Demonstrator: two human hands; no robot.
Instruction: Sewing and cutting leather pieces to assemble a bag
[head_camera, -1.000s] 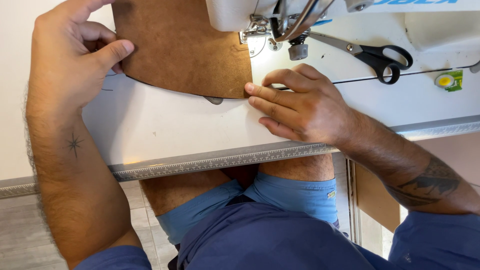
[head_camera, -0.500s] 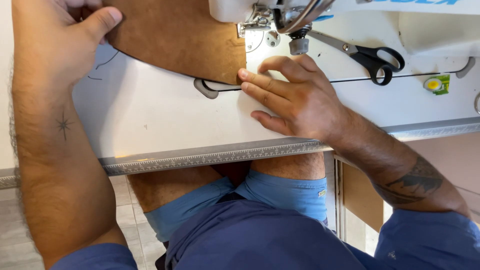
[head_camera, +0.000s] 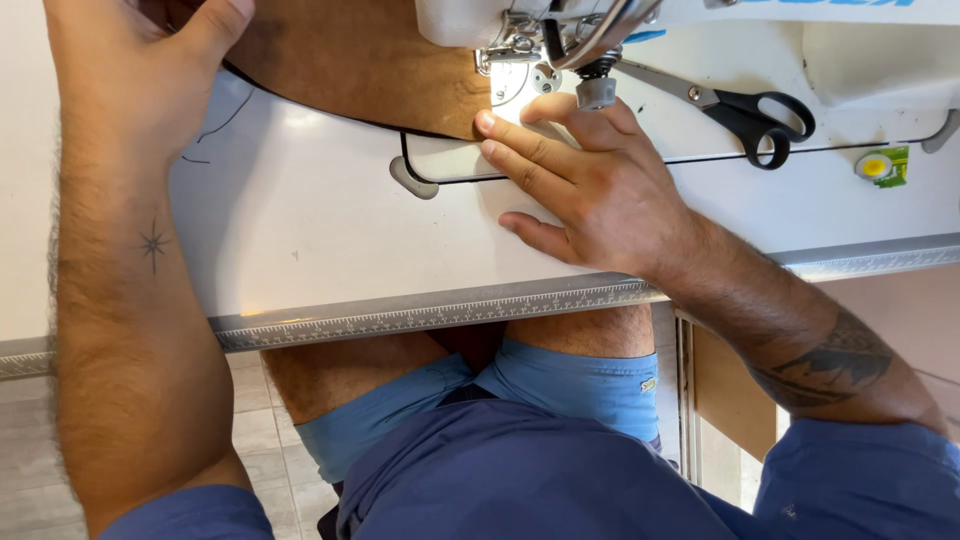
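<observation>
Tiled floor (head_camera: 270, 440) and the seated person's knees in blue shorts (head_camera: 560, 385) occupy the nearest part of the view, below the front edge of the white surface (head_camera: 320, 240), which carries a printed measuring strip (head_camera: 420, 316) along its rim. On the surface, the right hand (head_camera: 590, 190) lies palm down with its fingers (head_camera: 520, 150) extended flat, the fingertips pressing on the lower right corner of a brown leather piece (head_camera: 370, 60); nothing is gripped in it. An oval cut-out (head_camera: 412, 180) in the surface lies just left of that hand. The left hand (head_camera: 140, 70) rests on the left part of the same leather piece, thumb laid over its top face; whether the remaining fingers curl under the edge cannot be told, since they run out of frame. The leather piece lies flat, its right edge reaching under the presser foot (head_camera: 515, 45) of a white sewing machine (head_camera: 700, 15) at the far side. Black-handled scissors (head_camera: 745, 110) lie on the machine bed to the right, apart from both hands, and a small yellow-and-green sticker (head_camera: 880, 165) sits farther right.
</observation>
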